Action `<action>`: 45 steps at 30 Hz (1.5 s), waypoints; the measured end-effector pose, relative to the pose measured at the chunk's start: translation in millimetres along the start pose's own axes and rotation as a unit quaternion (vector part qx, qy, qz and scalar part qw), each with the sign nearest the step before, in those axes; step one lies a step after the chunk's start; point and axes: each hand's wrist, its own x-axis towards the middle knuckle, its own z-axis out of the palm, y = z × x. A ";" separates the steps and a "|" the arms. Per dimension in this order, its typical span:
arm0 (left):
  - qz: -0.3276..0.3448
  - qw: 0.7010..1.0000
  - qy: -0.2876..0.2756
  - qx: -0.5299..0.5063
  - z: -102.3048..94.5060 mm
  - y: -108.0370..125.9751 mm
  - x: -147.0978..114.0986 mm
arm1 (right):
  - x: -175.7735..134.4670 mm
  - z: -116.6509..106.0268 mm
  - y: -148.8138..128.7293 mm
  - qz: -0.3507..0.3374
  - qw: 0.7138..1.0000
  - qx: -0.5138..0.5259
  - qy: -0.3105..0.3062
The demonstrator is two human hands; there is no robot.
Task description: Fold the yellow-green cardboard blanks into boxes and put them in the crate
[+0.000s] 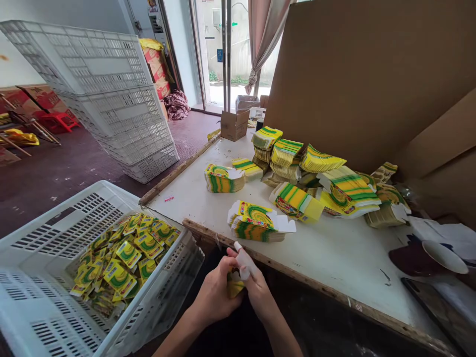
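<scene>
Yellow carton (pixel 235 288), mostly hidden by the fingers, sits between the hands just off the near edge of the white table (pixel 334 258), with the left hand (pixel 215 293) closed around it and the right hand (pixel 258 291) gripping it from the other side. It looks like thin printed card, so it is probably very light, springy along its folds, slightly slick and easily creased; a light pinch on its side edges should serve better than squeezing the broad faces.
</scene>
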 end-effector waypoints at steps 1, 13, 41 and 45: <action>-0.009 1.000 -0.005 -0.010 -0.4 -2.4 1.0 | -1.9 0.3 0.9 -0.030 0.998 -0.054 -0.005; -0.050 0.994 0.040 0.085 -11.2 -8.6 0.4 | 2.5 -13.4 13.6 -0.185 0.953 -0.236 0.044; -0.196 0.885 0.291 0.305 -158.6 -57.6 -20.1 | 58.7 -79.6 -53.8 -0.134 0.820 -0.515 0.212; -0.197 0.932 0.238 0.187 -131.5 -51.0 -17.9 | 66.2 -86.4 -47.5 -0.115 0.819 -0.529 0.190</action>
